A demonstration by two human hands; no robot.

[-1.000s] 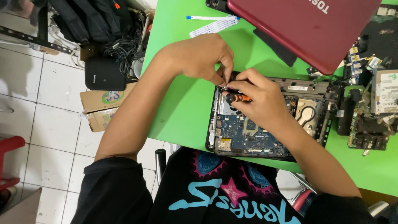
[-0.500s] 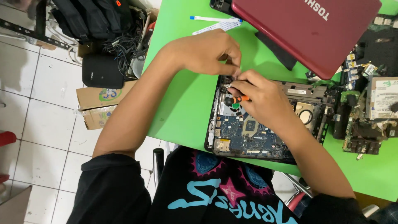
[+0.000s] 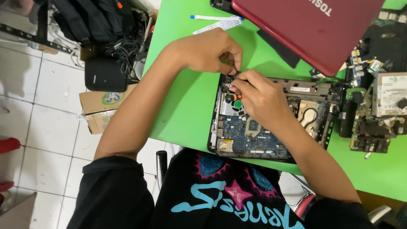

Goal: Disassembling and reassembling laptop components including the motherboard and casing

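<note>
My right hand point(image 3: 265, 99) wraps a small orange-handled screwdriver point(image 3: 235, 97), its tip down at the far left corner of the opened laptop base point(image 3: 254, 135). My left hand point(image 3: 207, 51) sits just beside it, fingers pinched at the same corner, apparently to steady the spot; whether they hold anything I cannot tell. The base lies on the green table point(image 3: 182, 106), close to me so both hands reach. The red lid point(image 3: 305, 29) lies farther off.

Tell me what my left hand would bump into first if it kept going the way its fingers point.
Probably your right hand. The left hand points its fingertips toward the open laptop base's top corner, where the right hand's fingertips already sit; depth is hard to judge.
</note>
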